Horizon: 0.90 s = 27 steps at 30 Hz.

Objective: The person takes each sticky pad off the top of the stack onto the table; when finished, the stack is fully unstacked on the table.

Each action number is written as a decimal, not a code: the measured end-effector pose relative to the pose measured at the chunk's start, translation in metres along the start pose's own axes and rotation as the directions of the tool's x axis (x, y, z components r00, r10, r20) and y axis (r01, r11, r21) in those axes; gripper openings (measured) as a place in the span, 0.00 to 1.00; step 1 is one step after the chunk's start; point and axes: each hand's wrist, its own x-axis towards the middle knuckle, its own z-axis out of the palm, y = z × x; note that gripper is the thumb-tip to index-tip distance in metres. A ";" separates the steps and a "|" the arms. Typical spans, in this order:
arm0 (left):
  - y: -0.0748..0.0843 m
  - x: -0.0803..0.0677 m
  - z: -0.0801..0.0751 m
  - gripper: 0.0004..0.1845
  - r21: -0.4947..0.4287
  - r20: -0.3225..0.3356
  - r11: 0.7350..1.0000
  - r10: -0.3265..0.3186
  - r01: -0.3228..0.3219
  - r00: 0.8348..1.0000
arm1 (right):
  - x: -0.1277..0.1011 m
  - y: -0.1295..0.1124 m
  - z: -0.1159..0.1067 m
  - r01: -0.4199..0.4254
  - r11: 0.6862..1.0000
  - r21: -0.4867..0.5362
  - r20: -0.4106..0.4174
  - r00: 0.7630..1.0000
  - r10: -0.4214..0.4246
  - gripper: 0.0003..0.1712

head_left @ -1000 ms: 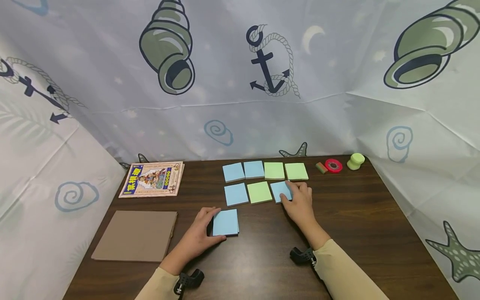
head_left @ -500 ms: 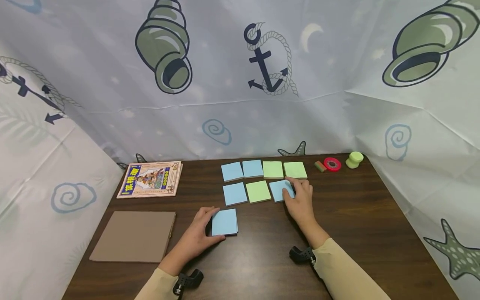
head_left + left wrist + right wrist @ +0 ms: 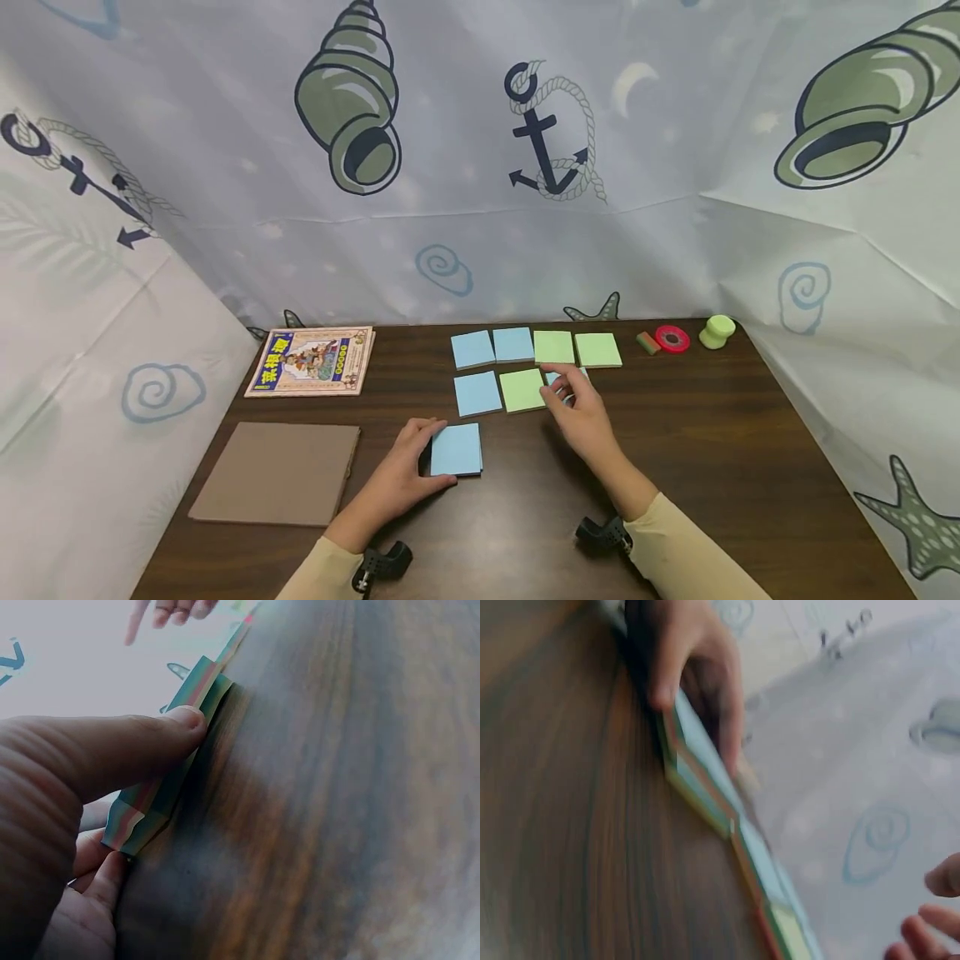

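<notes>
Left hand (image 3: pixel 401 479) on a blue pad (image 3: pixel 456 449), right hand (image 3: pixel 581 414) over a blue note (image 3: pixel 558 380).

The pad is a square stack, pale blue on top with striped edges; thumb and fingers clamp its near and left sides, so it lies just right of the palm. The note lies flat on the table (image 3: pixel 720 450), mostly hidden under the right hand's loosely bent fingers, beside a green note (image 3: pixel 522 389); whether they touch it, I cannot tell.
</notes>
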 end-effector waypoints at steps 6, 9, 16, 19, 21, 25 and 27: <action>-0.001 0.000 0.001 0.49 0.015 -0.010 1.000 -0.002 0.002 1.000 | -0.009 -0.024 0.029 -0.123 0.990 0.064 0.256 0.961 0.102 0.24; 0.000 0.000 0.001 0.49 0.010 -0.017 1.000 0.000 0.000 1.000 | -0.013 -0.030 0.044 -0.161 0.982 0.101 0.354 0.928 0.116 0.26; -0.001 -0.001 -0.001 0.49 0.006 -0.014 1.000 -0.011 0.011 1.000 | -0.019 -0.017 0.070 -0.223 0.947 0.233 0.457 0.884 0.096 0.32; -0.002 -0.001 -0.001 0.49 0.017 -0.015 1.000 -0.010 0.010 1.000 | -0.020 -0.008 0.073 -0.255 0.929 0.269 0.488 0.867 0.097 0.35; -0.001 0.000 0.000 0.49 0.018 -0.015 1.000 -0.007 0.007 1.000 | -0.019 -0.004 0.073 -0.264 0.925 0.274 0.503 0.859 0.096 0.36; 0.000 0.000 0.000 0.49 0.014 -0.013 1.000 0.000 0.000 1.000 | -0.019 -0.001 0.072 -0.234 0.951 0.203 0.509 0.855 0.101 0.40; 0.000 0.000 -0.001 0.49 0.015 -0.015 1.000 0.003 -0.003 1.000 | -0.019 -0.001 0.072 -0.208 0.966 0.151 0.509 0.855 0.105 0.42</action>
